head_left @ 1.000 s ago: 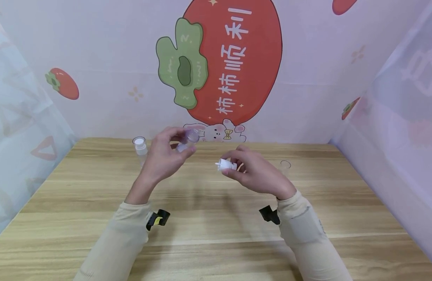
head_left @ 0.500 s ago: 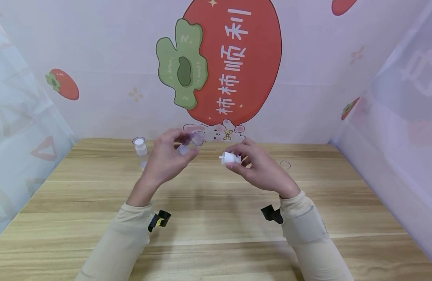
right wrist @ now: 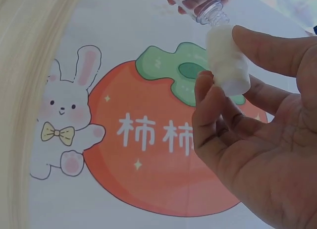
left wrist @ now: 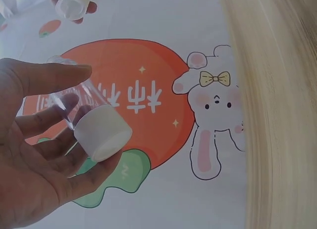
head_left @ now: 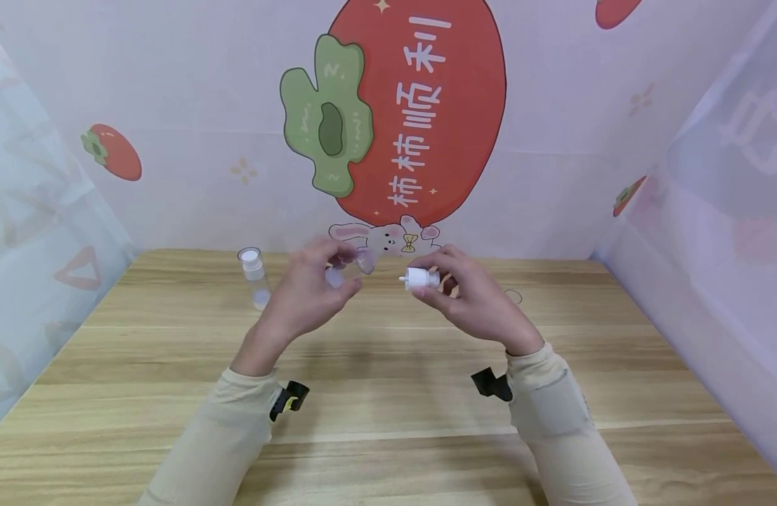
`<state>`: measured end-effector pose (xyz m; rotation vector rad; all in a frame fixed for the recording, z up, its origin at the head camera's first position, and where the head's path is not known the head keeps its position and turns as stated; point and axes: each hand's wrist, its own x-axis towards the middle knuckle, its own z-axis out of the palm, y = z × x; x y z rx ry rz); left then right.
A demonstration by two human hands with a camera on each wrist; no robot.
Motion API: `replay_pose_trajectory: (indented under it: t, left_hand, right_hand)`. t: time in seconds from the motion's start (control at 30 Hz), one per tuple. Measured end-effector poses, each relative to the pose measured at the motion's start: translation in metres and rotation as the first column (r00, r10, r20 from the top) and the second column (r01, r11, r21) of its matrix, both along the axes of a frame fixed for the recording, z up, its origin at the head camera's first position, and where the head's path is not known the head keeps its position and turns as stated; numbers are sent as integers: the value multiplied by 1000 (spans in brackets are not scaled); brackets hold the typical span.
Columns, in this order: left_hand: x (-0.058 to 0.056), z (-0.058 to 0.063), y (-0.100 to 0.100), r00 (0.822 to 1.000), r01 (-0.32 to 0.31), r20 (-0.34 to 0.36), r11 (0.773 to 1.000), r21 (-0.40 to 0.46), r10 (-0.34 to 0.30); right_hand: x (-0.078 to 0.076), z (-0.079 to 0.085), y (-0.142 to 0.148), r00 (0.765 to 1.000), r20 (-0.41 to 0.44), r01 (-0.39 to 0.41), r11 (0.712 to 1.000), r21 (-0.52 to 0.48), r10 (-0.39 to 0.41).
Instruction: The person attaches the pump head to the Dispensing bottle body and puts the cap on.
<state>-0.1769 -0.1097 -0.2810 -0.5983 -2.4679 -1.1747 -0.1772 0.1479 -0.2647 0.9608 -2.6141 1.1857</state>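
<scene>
My left hand (head_left: 303, 299) grips a small clear bottle (left wrist: 103, 132) with a white bottom section, thumb on one side and fingers round the other. The bottle lies tilted, its bare threaded neck turned toward my right hand (head_left: 473, 306) in the right wrist view. Between thumb and fingertips, that right hand pinches a white pump top (head_left: 420, 278), its thin stem side facing the bottle. In the head view a gap separates the two pieces, both held above the table (head_left: 388, 422).
A similar clear bottle (head_left: 256, 277) with a white pump stands upright at the back left of the table. Behind my right hand, a clear round rim (head_left: 513, 296) shows on the wood. A printed cloth wall (head_left: 192, 197) rises along the back edge.
My left hand has shifted slightly right with the bottle and turned it further toward the other hand. The right hand has moved a little up and right, still pinching the pump top.
</scene>
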Motion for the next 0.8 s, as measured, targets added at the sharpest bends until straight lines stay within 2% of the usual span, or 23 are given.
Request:
replay_pose_trajectory:
  t: [0.4,0.8]
  left_hand:
    - [3,0,3,999,24,40,996,-88,-21]
    - [5,-1,7,996,61,70,988,-139,-52]
  right_hand:
    - [-1,0,1,998,-30,46,998,-45,-47]
    - [-6,-1,2,996,-53,67,993,-97,-72]
